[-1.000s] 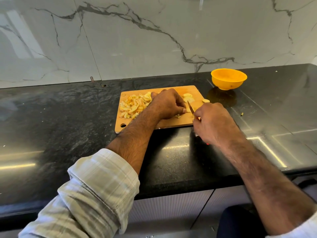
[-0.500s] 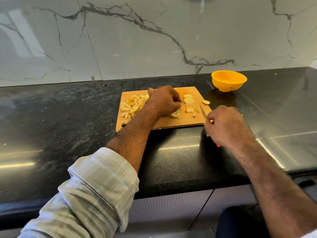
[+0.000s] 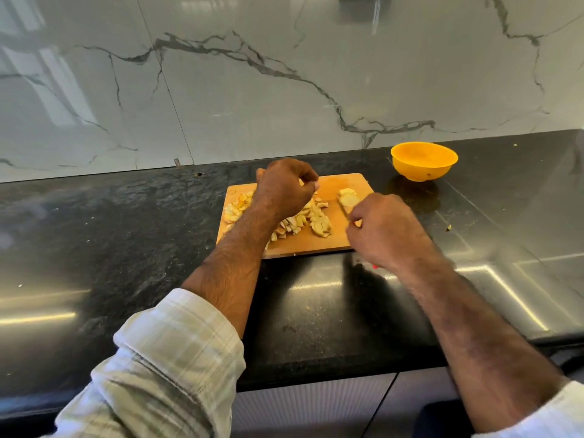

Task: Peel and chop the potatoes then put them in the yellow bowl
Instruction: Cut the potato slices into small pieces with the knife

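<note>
My right hand (image 3: 384, 233) is curled tight around the knife (image 3: 345, 207), whose blade lies against the uncut potato slices (image 3: 347, 197) at the far right of the cutting board (image 3: 328, 188). My left hand (image 3: 284, 189) hovers above the chopped pile (image 3: 303, 221), fingers curled in; whether they pinch a scrap I cannot tell. To cut well I should bring that hand down on the slices, knuckles forward and fingertips tucked back, and rock the blade through evenly. I count one board, one knife, one pile, one small stack of slices, and one yellow bowl (image 3: 424, 161) standing beyond the board, nothing visible in it.
</note>
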